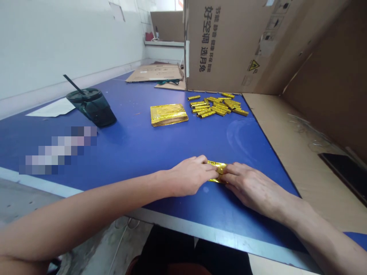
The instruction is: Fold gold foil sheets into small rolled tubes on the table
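Observation:
A small sheet of gold foil paper [218,166] lies on the blue table [129,152] near its front edge, partly hidden by my fingers. My left hand [194,175] grips its left part with bent fingers. From the right, my right hand [247,182] holds the other end, fingers pressed together on the foil. Farther back sits a flat stack of gold foil sheets [169,114]. To the right of that stack, several small gold rolls [219,107] lie in a loose heap.
A dark cup with a straw [96,107] stands at the left beside a white paper [51,107]. A large cardboard box [229,46] rises behind the rolls. Flat cardboard [155,72] lies at the back, and a dark flat object [344,173] at the right.

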Tool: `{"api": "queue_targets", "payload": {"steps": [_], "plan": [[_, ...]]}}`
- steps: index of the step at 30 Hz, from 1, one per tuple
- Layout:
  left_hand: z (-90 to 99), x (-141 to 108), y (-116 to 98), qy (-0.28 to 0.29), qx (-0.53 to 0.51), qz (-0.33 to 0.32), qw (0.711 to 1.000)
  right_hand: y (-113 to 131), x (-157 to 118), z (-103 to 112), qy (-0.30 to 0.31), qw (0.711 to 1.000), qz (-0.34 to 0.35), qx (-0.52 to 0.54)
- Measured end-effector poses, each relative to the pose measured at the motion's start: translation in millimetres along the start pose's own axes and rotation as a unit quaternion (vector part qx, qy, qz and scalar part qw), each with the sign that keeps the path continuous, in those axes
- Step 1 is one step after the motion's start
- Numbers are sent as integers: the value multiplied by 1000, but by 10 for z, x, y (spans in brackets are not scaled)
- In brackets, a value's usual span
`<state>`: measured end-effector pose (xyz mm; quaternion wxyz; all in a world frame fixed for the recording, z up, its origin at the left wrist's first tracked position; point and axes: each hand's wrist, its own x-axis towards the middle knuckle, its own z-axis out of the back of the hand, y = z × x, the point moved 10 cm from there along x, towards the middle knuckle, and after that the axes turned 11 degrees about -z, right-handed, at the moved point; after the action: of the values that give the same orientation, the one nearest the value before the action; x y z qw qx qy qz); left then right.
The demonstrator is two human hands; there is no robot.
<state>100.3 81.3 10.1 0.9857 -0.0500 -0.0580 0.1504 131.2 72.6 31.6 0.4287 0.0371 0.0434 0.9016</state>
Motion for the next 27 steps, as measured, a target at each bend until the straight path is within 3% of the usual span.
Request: {"api": "queue_targets", "payload": {"steps": [7,13,18,27], "plan": [[12,-12,-4,4,-22,7,1000,5,27,-56,8,1000,-10,-22],[65,-18,66,-23,-82,17,996,-183,91,-60,-1,997,-46,63],[75,-55,211,-47,-153,79,984,-282,124,-69,-6,992,-72,105],[97,-121,386,-61,-152,160,973,-432,170,-92,0,975,-156,158]]}}
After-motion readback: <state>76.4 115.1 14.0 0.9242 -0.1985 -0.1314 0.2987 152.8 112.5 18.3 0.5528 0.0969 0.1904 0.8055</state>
